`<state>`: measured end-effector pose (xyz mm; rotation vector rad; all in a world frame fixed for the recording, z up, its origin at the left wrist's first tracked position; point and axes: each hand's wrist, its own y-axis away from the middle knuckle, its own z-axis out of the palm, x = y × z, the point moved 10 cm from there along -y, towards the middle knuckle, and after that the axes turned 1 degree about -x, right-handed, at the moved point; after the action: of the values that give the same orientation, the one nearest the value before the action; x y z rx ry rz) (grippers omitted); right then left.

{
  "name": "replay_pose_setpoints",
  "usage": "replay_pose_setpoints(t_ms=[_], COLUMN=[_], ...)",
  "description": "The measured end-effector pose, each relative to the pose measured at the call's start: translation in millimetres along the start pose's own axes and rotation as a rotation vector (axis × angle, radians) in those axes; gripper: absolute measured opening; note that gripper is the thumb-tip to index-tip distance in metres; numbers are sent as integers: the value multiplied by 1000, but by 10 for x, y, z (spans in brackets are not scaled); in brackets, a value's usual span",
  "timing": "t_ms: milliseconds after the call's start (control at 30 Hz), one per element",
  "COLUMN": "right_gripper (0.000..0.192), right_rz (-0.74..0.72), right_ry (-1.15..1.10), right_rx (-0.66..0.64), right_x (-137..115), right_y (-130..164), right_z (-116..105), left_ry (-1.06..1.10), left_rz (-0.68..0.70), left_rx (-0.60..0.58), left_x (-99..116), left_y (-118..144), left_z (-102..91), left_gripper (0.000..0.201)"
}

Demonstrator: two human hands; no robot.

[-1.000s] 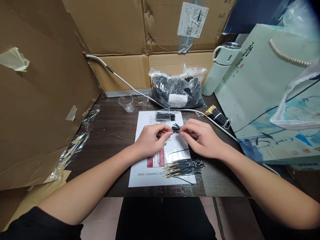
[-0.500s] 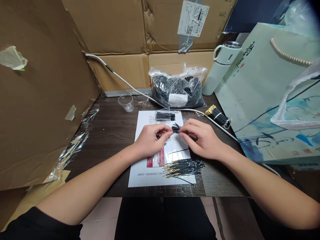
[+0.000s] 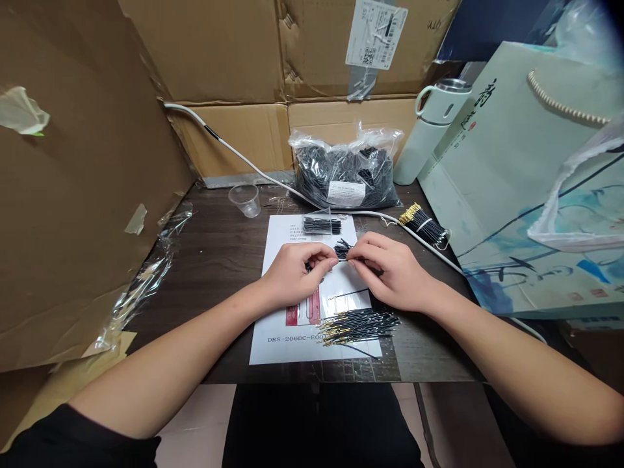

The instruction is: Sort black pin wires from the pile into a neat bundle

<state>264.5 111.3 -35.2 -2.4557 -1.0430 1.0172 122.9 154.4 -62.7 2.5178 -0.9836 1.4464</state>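
My left hand (image 3: 303, 268) is closed in a pinch, thumb against forefinger, over the printed sheet (image 3: 287, 351). Facing it, my right hand (image 3: 392, 268) pinches too, its fingertips a small gap away. A thin wire seems to span the gap, mostly hidden by the fingers. Just behind the fingertips lies a small heap of short black pieces (image 3: 342, 247). Some dark bits show under my left palm. Nearer the table's front edge, a loose pile of black wires (image 3: 361, 326) with gold-coloured ends lies across the sheet. One single wire (image 3: 348, 294) rests above that pile.
Behind my hands sits a clear box (image 3: 322, 224) of black pieces. A plastic bag (image 3: 346, 169) of black pieces, a clear cup (image 3: 245, 200), a white cable (image 3: 244, 164) and a bottle (image 3: 429, 133) stand further back. A tied wire bundle (image 3: 424, 223) lies right, by a paper bag (image 3: 517, 169).
Both hands keep almost the same pinched pose, with only a tiny shift of the right fingertips leftward. The camera view has drifted slightly; the piles stay where they were.
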Motion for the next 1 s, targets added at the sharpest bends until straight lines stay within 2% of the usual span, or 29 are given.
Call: replay_pose_setpoints(t_ms=[233, 1000], right_gripper=[13, 12], right_rz=[37, 60], right_ry=[-28, -46], right_rx=[40, 51], right_x=[38, 70], right_y=[-6, 10], right_z=[-43, -36], left_ry=[72, 9], left_rz=[-10, 31], left_rx=[29, 90], left_x=[-39, -5], left_y=[14, 28], left_z=[1, -51], left_gripper=[14, 9])
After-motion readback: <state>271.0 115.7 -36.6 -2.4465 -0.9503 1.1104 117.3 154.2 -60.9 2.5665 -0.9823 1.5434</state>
